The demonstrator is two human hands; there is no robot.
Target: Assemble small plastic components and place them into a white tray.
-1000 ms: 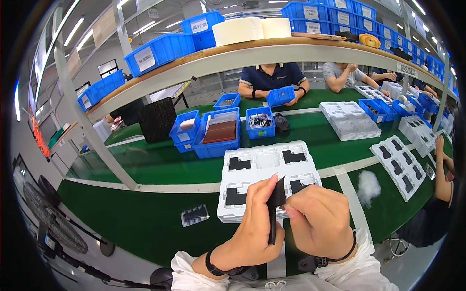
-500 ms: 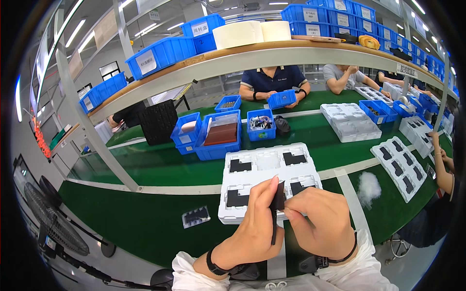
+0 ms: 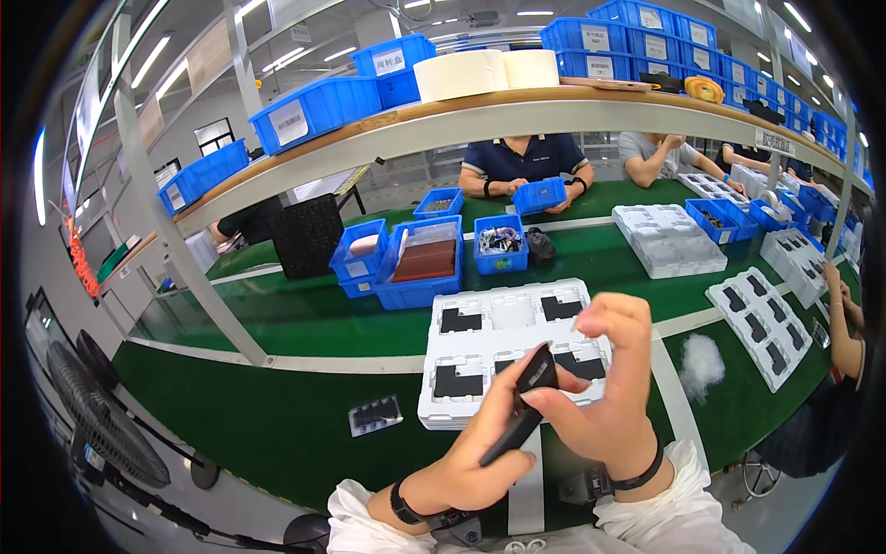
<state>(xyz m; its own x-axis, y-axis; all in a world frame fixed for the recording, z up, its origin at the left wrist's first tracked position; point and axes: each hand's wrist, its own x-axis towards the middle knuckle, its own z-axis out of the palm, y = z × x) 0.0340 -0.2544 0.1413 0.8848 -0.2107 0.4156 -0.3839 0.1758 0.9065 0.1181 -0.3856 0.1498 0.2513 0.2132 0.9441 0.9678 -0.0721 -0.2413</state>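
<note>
My left hand [image 3: 475, 457] is closed around a black L-shaped plastic part [image 3: 517, 429], tilted with its wide end up. My right hand [image 3: 604, 392] has its thumb on the part's right edge and another finger behind that end, while its index finger is raised and bent, apart from the part. Just beyond both hands lies a stack of white moulded trays [image 3: 498, 346]. Similar black parts [image 3: 459, 379] sit in several of the top tray's pockets; my hands partly hide the front right pockets.
A small clear packet with dark pieces [image 3: 376, 415] lies left of the trays. Blue bins [image 3: 420, 288] stand behind them. At right are white fluff [image 3: 703, 365] and another filled tray [image 3: 764, 323]. A shelf [image 3: 517, 103] crosses above; co-workers sit beyond, and a co-worker's arm [image 3: 842, 319] is at right.
The black part has turned to show more of its broad face. My right hand has opened partly, its index finger lifting up and away while the thumb stays at the part.
</note>
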